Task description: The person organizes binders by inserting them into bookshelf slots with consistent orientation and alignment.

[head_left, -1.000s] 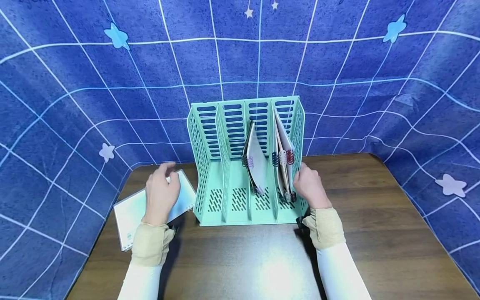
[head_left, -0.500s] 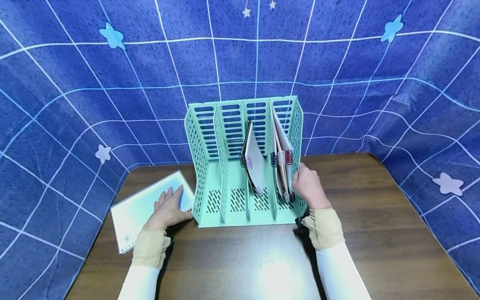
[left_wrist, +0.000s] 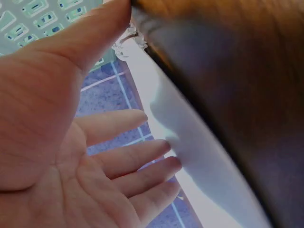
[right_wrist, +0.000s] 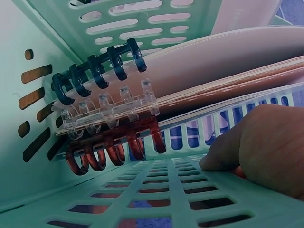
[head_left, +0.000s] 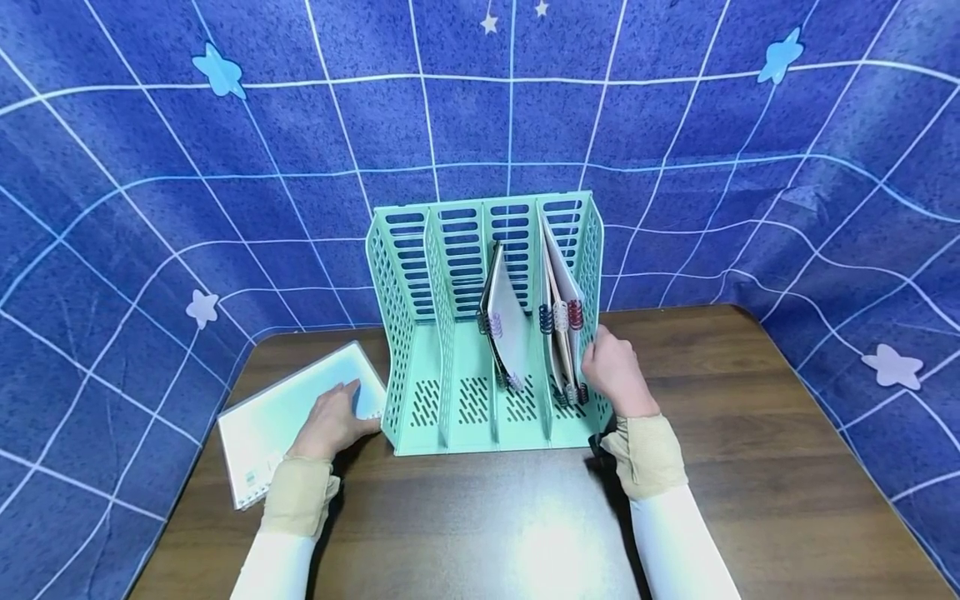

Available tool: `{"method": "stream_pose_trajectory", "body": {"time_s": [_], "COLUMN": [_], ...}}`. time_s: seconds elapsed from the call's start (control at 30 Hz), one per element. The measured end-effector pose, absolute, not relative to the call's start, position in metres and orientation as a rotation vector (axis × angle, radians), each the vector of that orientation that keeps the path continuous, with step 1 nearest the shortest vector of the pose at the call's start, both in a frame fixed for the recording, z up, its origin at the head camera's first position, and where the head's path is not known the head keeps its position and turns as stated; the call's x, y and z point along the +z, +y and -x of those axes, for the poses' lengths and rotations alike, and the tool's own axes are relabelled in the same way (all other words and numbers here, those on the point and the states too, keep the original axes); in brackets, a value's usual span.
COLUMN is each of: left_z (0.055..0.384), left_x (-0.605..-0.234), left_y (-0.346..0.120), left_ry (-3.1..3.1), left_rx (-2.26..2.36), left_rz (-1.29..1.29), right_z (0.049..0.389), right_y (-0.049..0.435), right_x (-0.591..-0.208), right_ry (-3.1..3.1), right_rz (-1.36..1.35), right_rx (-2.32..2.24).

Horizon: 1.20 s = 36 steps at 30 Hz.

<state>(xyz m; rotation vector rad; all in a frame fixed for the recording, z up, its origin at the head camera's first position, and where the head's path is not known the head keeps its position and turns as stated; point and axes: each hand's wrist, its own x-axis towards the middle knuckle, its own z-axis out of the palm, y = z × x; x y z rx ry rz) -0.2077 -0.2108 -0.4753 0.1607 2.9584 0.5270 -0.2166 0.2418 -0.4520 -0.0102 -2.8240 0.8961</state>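
A pale blue-and-white ring-bound notebook (head_left: 281,417) lies flat at the left of the table. Over its right part rests my left hand (head_left: 330,423); in the left wrist view its fingertips (left_wrist: 164,147) reach the notebook's surface, fingers fairly straight and thumb stretched apart. The notebook's clear rings (left_wrist: 129,43) show near the thumb. My right hand (head_left: 615,375) grips the right side wall of a mint-green file rack (head_left: 471,442), thumb (left_wrist: 107,28) aside on the left hand. In the right wrist view the right thumb (right_wrist: 221,154) presses that wall from inside.
Leaning in the rack's rightmost slot are notebooks with dark blue, clear and red rings (right_wrist: 114,149). Another slot holds a black notebook and one with lilac rings (head_left: 510,325). A blue curtain (head_left: 480,117) hangs behind the brown wooden table (head_left: 720,400).
My left hand has come down onto the notebook, its fingers first spreading, then drawing closer together. The right hand keeps its grip on the rack.
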Motion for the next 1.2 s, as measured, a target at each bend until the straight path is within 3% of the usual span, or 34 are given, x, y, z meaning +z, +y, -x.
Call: {"method": "stream_pose_trajectory", "body": {"time_s": [0.87,1.2], "left_z": [0.201,0.192], "left_x": [-0.480,-0.482], "left_y": [-0.185,-0.182], "left_ry": [3.214,3.297], "left_rx": [0.306,0.468], "left_rz": [-0.567,-0.358], "right_z": [0.218,0.216], "right_y": [0.245,0.243], "right_x": [-0.449,-0.450], "right_ry": [-2.826,-2.841], "right_rz": [0.013,0.024], "right_rx": [0.887,0.910]}}
